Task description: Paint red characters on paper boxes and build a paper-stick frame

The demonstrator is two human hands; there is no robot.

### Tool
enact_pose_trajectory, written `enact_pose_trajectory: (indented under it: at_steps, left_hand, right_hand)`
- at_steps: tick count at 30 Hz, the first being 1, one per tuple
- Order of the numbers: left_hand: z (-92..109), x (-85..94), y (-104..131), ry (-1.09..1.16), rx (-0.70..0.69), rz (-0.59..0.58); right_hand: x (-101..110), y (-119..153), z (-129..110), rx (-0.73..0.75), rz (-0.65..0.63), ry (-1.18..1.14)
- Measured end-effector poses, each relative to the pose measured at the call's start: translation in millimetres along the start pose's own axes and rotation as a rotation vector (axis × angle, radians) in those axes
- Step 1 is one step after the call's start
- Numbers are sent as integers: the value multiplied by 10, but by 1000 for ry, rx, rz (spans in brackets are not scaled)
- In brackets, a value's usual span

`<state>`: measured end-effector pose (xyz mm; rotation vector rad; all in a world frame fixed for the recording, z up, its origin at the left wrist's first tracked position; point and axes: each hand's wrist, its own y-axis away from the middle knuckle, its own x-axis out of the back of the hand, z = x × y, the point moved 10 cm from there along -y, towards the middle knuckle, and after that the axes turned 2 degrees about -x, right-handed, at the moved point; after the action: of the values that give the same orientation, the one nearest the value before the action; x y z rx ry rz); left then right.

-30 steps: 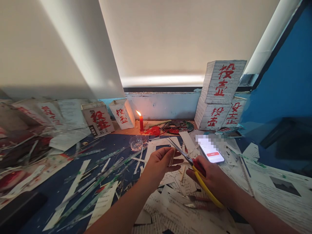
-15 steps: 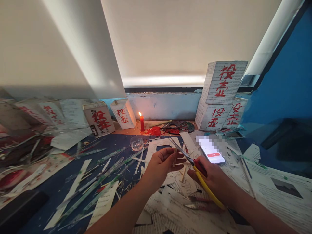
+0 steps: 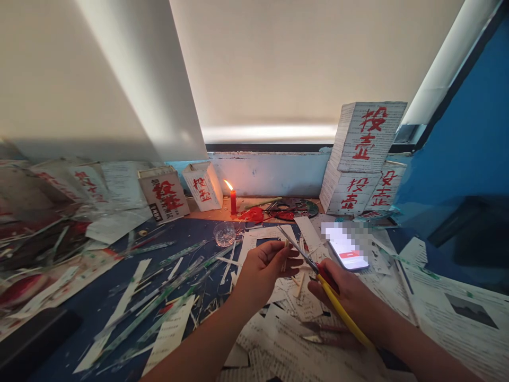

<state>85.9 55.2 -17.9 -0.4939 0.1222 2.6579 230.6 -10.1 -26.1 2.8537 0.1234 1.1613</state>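
Note:
Between thumb and forefinger, my left hand point(image 3: 262, 268) pinches a short, thin pale wooden stick point(image 3: 286, 254), its other fingers spread behind. My right hand point(image 3: 340, 284) grips scissors point(image 3: 308, 258) with yellow and red handles, the blades pointing up and left past the stick. Whether the blades touch the stick I cannot tell. Below both hands lie printed paper sheets point(image 3: 274, 339) and another small stick point(image 3: 300, 285). A craft knife with a pale blade point(image 3: 312, 338) rests on the paper under the scissors.
A lit red candle point(image 3: 233, 201) burns at the back, beside a paper box with red characters point(image 3: 202, 185). More boxes point(image 3: 353, 185) are stacked at right. A glass dish point(image 3: 225, 234), a glowing phone point(image 3: 350, 252) and green-stained strips point(image 3: 159, 307) lie around.
The scissors' yellow handle has swung slightly down and right, and my right hand has shifted a little right. My left hand still pinches the stick. The view has moved slightly.

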Motion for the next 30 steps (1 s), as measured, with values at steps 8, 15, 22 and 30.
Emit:
enact_pose_trajectory:
  at_steps: [8, 15, 22, 30]
  left_hand:
    - [-12, -18, 17, -7, 6, -13]
    - [-1, -23, 22, -18, -4, -19]
    - [15, -31, 32, -39, -16, -28]
    - [-11, -57, 23, -40, -15, -62]
  right_hand:
    - [-27, 5, 34, -30, -4, 47]
    - [-35, 20, 1, -20, -32, 67]
    - [-63, 61, -12, -53, -62, 45]
    - [-29, 10, -10, -49, -7, 69]
